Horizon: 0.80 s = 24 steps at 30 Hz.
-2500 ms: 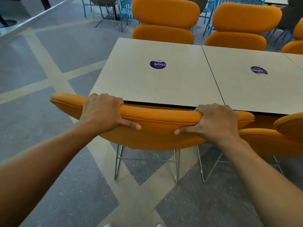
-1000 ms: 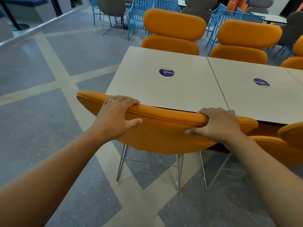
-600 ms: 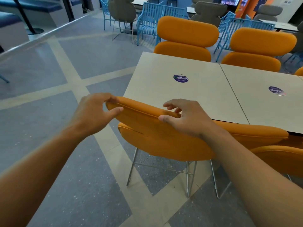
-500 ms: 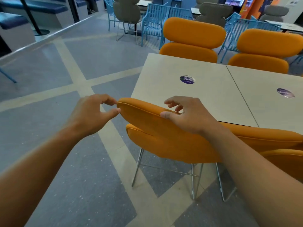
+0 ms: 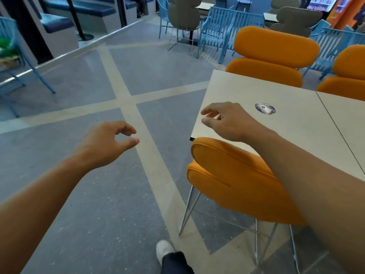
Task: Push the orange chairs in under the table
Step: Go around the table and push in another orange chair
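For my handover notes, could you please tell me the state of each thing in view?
Near orange chair: pushed in, backrest at the table edge, untouched.
Orange chair opposite: pushed against the far edge.
Left hand: over the floor, fingers loosely curled, empty.
Right hand: over the table corner, fingers relaxed, empty.

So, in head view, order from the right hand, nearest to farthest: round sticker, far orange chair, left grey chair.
1. Round sticker, on the table by the right hand.
2. Far orange chair, across table.
3. Left grey chair, background.
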Tool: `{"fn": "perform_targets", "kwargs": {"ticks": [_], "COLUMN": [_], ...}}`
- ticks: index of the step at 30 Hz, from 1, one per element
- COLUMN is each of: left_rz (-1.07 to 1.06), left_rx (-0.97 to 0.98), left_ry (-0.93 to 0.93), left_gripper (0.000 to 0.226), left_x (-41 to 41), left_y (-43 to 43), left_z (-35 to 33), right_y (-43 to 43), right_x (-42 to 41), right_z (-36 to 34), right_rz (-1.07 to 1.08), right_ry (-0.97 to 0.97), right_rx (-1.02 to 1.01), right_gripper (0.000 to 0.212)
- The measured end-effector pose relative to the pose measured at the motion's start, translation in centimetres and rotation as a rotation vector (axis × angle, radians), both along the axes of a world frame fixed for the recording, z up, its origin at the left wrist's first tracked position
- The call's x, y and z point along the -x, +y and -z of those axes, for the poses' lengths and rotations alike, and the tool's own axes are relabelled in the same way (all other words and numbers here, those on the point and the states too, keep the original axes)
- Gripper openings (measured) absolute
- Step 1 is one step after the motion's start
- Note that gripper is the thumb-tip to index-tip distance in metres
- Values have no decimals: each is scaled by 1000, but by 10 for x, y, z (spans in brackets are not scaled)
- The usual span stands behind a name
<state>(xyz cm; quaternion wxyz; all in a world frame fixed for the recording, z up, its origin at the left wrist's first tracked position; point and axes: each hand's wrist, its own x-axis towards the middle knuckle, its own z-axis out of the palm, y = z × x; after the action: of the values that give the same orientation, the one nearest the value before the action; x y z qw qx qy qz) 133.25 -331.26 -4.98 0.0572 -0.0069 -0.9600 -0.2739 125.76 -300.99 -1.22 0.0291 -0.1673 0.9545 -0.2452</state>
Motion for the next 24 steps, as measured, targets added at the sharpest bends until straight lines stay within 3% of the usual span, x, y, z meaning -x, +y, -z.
{"fn": "perform_targets", "kwargs": {"ticks": [10, 24], "left_rz": [9, 159], "left_rx": [18, -7], "left_ry": [-77, -206], "left_gripper": [30, 27], "left_x": [146, 389], "left_y": [-62, -98], "left_z": [18, 43], "right_y": [-62, -116], "right_x": [155, 344], "right_z": [27, 74], "right_rz": [-13, 102], "right_ry": [-131, -280], "right_rx": [-147, -53], "right_gripper": [44, 44]}}
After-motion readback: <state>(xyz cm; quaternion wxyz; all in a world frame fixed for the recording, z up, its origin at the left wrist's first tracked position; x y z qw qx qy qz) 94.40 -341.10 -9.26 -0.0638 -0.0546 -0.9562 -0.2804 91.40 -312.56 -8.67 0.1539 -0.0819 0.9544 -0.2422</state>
